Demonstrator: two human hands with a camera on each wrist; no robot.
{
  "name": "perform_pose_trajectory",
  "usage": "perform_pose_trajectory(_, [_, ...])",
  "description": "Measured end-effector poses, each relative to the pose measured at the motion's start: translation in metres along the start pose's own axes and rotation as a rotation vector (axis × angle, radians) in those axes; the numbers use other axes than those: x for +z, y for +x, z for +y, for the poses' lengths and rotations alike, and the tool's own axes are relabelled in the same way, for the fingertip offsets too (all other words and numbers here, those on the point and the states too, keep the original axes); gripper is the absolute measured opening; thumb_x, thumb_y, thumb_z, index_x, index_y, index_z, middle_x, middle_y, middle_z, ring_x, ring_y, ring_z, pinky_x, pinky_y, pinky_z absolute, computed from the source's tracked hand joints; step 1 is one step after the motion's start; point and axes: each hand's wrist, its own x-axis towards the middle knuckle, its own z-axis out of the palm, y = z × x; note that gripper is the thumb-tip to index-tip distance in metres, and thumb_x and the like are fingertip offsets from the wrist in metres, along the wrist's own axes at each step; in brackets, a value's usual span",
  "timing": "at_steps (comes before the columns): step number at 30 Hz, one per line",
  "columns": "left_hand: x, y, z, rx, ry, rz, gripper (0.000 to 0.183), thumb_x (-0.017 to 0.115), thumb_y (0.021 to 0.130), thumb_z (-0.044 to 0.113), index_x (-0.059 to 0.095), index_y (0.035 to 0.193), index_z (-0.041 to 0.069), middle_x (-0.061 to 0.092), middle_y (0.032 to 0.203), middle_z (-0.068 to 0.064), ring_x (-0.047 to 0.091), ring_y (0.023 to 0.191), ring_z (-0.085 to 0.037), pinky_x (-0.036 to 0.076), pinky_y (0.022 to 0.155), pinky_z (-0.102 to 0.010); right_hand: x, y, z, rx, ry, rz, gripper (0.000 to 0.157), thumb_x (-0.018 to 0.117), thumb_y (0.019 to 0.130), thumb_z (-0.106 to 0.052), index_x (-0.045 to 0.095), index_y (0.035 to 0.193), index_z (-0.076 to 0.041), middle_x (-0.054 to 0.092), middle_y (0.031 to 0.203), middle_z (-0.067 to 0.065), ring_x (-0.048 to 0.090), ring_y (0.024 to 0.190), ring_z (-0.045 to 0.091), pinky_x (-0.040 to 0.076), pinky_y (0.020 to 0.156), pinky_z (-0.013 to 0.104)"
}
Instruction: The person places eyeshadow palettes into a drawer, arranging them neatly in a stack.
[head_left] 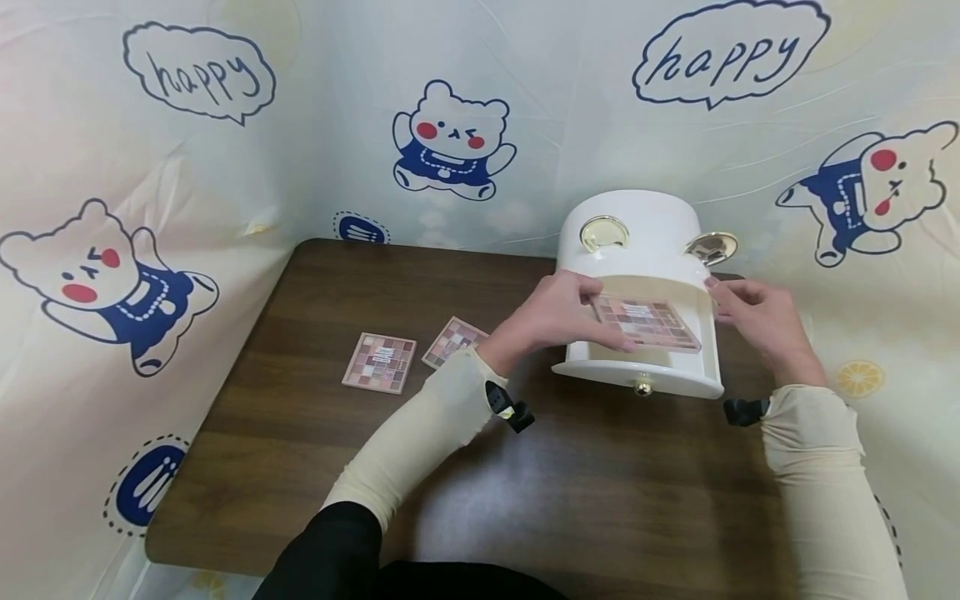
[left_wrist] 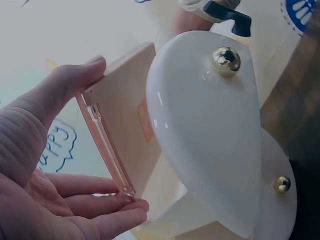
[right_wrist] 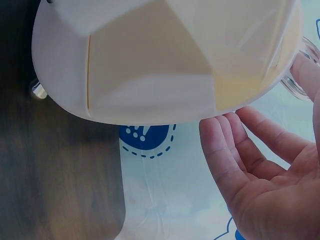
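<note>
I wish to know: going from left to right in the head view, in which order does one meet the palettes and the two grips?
Leftmost palette, partly hidden palette, left grip, held palette, right grip.

Brown wood-grain table [head_left: 255, 467]; pale bear-print backdrop [head_left: 570, 125] behind.

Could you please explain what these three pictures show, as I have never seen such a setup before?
There is no machine here: a person works bare-handed. The wide picture is taken from the person's head, the close ones from each wrist. On the brown table stands a white box with an open drawer; two flat palettes lie to its left. The left hand's grip holds a third palette at the drawer; the right hand touches the box's right side.
</note>
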Motion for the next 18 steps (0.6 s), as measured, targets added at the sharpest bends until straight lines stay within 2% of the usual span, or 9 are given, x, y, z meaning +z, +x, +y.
perform_pose_trajectory(4, [0.006,0.006,0.005,0.015,0.117,0.009,0.064,0.093,0.062,0.052,0.065,0.099,0.008,0.061,0.086,0.000,0.055,0.085,-0.013,0.044,0.065,-0.023,0.000,-0.001,0.000,-0.010,-0.004,0.000,0.090,0.051,0.091,-0.070,0.051,0.143,0.003,0.056,0.134,0.024,0.064,0.092,0.013,0.045,0.100,0.051])
perform_pose_trajectory(7, [0.010,0.009,0.006,0.007,0.129,0.002,0.066,0.093,0.064,0.050,0.065,0.102,0.004,0.058,0.082,-0.002,0.054,0.081,-0.014,0.042,0.061,-0.023,0.000,-0.002,-0.001,-0.012,0.003,-0.001,0.090,0.052,0.091,-0.070,0.051,0.143,0.003,0.056,0.134,0.025,0.065,0.091,0.013,0.044,0.101,0.053])
perform_pose_trajectory(10, [0.012,0.012,0.006,-0.017,0.124,0.002,0.072,0.093,0.063,0.050,0.065,0.109,0.002,0.058,0.088,-0.003,0.054,0.084,-0.014,0.043,0.062,-0.023,0.001,-0.003,-0.002,-0.011,0.008,-0.002,0.091,0.052,0.091,-0.071,0.051,0.144,0.002,0.055,0.135,0.025,0.064,0.089,0.010,0.042,0.103,0.056])
perform_pose_trajectory(15, [0.015,0.015,0.005,-0.043,0.125,0.006,0.093,0.094,0.061,0.051,0.059,0.134,0.004,0.061,0.109,-0.001,0.055,0.096,-0.013,0.049,0.076,-0.022,0.001,-0.002,-0.002,-0.013,0.019,0.003,0.090,0.053,0.091,-0.070,0.051,0.144,0.003,0.056,0.134,0.025,0.061,0.079,-0.001,0.041,0.103,0.056])
perform_pose_trajectory(18, [0.015,0.015,0.004,-0.040,0.133,0.000,0.094,0.094,0.062,0.050,0.058,0.135,0.004,0.061,0.107,0.000,0.055,0.096,-0.013,0.048,0.077,-0.022,0.001,-0.002,-0.001,-0.011,0.019,0.003,0.089,0.053,0.091,-0.069,0.050,0.144,0.003,0.056,0.134,0.025,0.064,0.084,0.005,0.042,0.103,0.055])
